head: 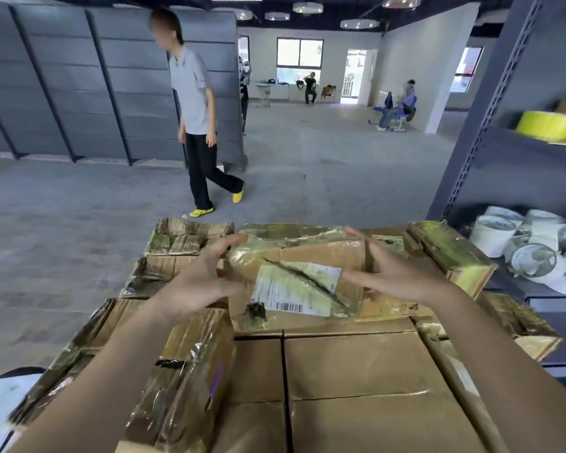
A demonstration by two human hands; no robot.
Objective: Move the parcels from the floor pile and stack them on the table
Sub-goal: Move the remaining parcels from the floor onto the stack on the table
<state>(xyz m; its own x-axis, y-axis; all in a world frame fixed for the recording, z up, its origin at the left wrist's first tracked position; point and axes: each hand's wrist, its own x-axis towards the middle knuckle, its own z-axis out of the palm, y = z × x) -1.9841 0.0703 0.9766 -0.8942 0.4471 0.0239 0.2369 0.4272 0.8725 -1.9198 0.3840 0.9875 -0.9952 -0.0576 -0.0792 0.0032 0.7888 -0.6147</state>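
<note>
Quick read from my end: the labelled parcel point(298, 273) sits dead ahead at 12 o'clock, on top of a stack of boxes point(356, 364) that fills the whole lower view. It lies a bit crooked, white label point(296, 287) facing up. I can't see the table itself under all that cardboard, so I'm only guessing this is the table stack.

Both hands are wide open, fingers spread, gripping nothing. The left hand point(203, 276) is at the parcel's 9 o'clock, with its fingertips right at the far left corner. It's blurry, so I can't tell if they touch. The right hand point(396, 273) is at the parcel's 3 o'clock, just beside the edge, with a gap showing.

My take: this is the placing step, with 1 parcel being squared up on top. The next move probably needs both palms pressing in from 9 and 3 to straighten it so it lines up with the boxes below.

Also around: a shelf point(490, 132) at 2 o'clock holding white rolls point(533, 259), and a person walking point(196, 125) at 11 o'clock, well apart from the stack.
</note>
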